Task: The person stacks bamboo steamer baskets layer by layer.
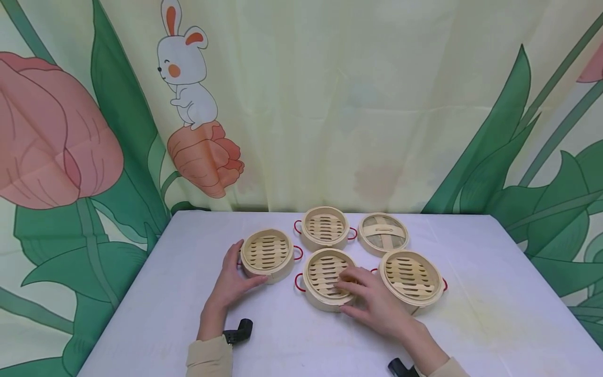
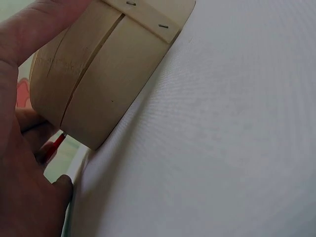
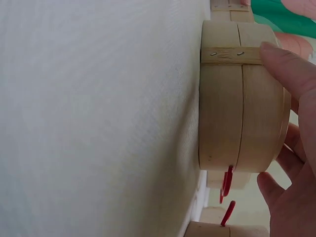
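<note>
In the head view, my left hand [image 1: 233,277] grips a round bamboo steamer basket [image 1: 267,251] at the left, thumb along its front and fingers round its left side. The left wrist view shows that basket's wall [image 2: 113,74] and a red handle [image 2: 54,147] by the fingers. My right hand [image 1: 372,301] reaches over the front middle steamer basket [image 1: 322,272]; its loosely bent fingers lie over the slatted top. In the right wrist view, the thumb tip is right at the stapled band of the basket [image 3: 222,108]. Both baskets stand upright, slats facing up.
Another slatted basket [image 1: 325,225] stands behind the middle one. Right of it is a steamer lid [image 1: 383,233] with crossed bamboo strips. A further basket [image 1: 410,275] sits close right of my right hand. All are on a white-covered table [image 1: 499,293] before a printed curtain [image 1: 330,104].
</note>
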### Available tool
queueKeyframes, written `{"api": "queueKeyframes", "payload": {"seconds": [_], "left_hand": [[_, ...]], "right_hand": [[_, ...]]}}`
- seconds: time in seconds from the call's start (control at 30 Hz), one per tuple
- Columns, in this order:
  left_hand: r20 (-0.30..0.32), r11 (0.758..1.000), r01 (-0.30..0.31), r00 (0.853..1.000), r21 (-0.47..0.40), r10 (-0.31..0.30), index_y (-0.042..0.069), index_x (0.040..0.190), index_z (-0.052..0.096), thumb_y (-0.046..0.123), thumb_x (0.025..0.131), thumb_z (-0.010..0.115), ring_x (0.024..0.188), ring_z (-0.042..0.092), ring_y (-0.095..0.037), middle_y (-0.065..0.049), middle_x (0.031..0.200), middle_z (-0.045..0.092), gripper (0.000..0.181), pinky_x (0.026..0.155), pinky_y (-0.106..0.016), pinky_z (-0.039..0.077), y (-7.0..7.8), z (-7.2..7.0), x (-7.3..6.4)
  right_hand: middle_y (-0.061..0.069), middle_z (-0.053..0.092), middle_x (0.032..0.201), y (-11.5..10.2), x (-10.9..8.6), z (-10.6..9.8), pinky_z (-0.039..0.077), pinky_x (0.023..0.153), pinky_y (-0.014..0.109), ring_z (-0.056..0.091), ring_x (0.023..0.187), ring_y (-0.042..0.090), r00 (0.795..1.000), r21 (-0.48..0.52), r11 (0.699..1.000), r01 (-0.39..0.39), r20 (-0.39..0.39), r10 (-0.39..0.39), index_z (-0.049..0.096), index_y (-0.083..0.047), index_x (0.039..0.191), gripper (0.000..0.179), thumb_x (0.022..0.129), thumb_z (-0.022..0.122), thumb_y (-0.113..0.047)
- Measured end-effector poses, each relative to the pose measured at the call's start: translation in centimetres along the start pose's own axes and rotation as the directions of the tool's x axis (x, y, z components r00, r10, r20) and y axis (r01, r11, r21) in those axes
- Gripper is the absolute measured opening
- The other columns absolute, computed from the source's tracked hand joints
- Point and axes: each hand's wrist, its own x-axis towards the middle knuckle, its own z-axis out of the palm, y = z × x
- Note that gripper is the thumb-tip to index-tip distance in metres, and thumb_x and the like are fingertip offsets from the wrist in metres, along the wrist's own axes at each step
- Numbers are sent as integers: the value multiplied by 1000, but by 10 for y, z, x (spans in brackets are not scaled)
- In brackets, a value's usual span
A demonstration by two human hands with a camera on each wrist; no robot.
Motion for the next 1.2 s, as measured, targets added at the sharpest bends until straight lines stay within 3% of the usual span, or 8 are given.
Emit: {"api": "queueKeyframes", "payload": {"seconds": [0.33,0.57,0.8,1.2], "left_hand": [[16,1000,13,1000,8,-13,2,157,22,30,71,94,147,20,-40,-25,161,19,116,117,-57,21,-1,0,0],[-3,999,35,999,-12,-35,3,157,24,32,69,96,141,31,-37,-21,159,25,118,114,-56,28,0,0,-1],[0,997,71,998,-13,-71,3,158,22,32,69,95,143,28,-38,-22,159,25,118,116,-56,25,-1,1,0],[-2,999,51,999,-18,-51,4,158,23,31,70,95,143,28,-35,-20,158,27,117,116,-54,25,-2,0,-1]], "right_hand": [[-2,62,120,-1,0,1,41,98,39,54,118,18,1000,21,999,27,-17,-26,77,-21,103,27,79,88,-24],[-3,62,116,-1,0,-1,40,96,36,54,114,16,998,52,997,56,-27,-55,77,-19,103,26,80,87,-22],[-10,62,109,2,0,0,38,94,30,54,107,13,996,59,995,77,-48,-74,76,-19,100,23,80,86,-22],[-12,60,104,0,-1,0,38,95,30,54,102,14,989,38,993,114,-94,-110,75,-18,99,25,78,87,-19]]}}
